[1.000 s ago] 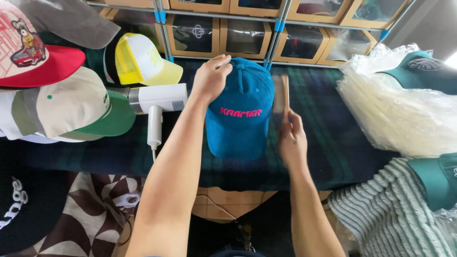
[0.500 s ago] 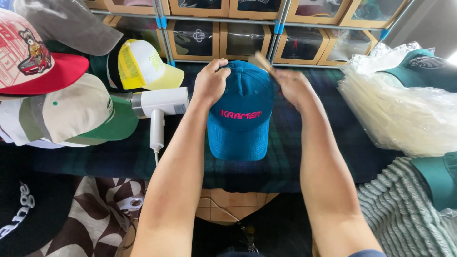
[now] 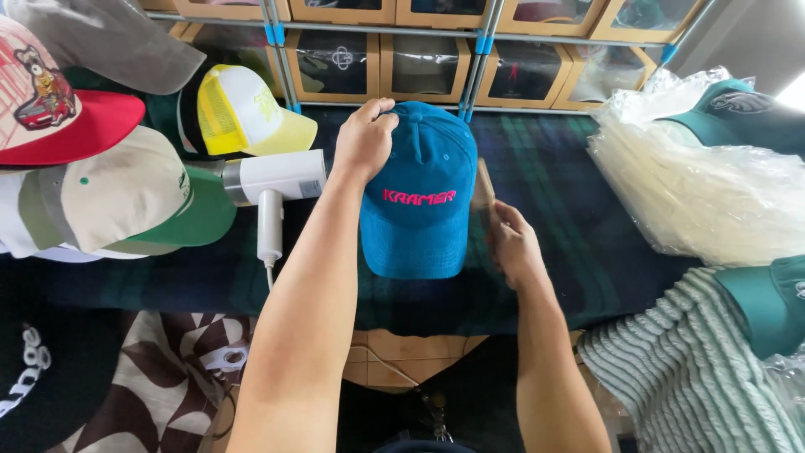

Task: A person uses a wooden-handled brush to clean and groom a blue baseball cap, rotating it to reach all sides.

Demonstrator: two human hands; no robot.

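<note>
From the head camera, looking down: a blue cap (image 3: 417, 197) with pink lettering on its front lies in the middle of the worktop (image 3: 553, 201), which is covered in a dark green and blue plaid cloth. The cap's crown points toward the far shelf and its brim toward the person.

The left hand (image 3: 365, 138) rests on the far left of the crown, fingers curled down over the fabric in a closed grip that pins the cap in place. The right hand (image 3: 511, 243) sits just beside the cap's right edge, its grip closed around a narrow wooden-handled tool (image 3: 484, 189), perhaps a brush, that stands upright against the side of the cap; I cannot tell whether it has bristles.

To the left of the cap, close to the left forearm, lies a white handheld steamer (image 3: 272, 189), its handle pointing toward the person. Beyond it sits a yellow and white mesh cap (image 3: 239, 113), and further left a beige cap with a green brim (image 3: 126, 197) and a red-brimmed cap (image 3: 59, 101).

On the right, well apart from the hands, is a stack of clear plastic bags (image 3: 696, 184) with a teal cap (image 3: 742, 109) on top. Along the back runs a row of cardboard boxes with clear windows (image 3: 419, 63).
</note>
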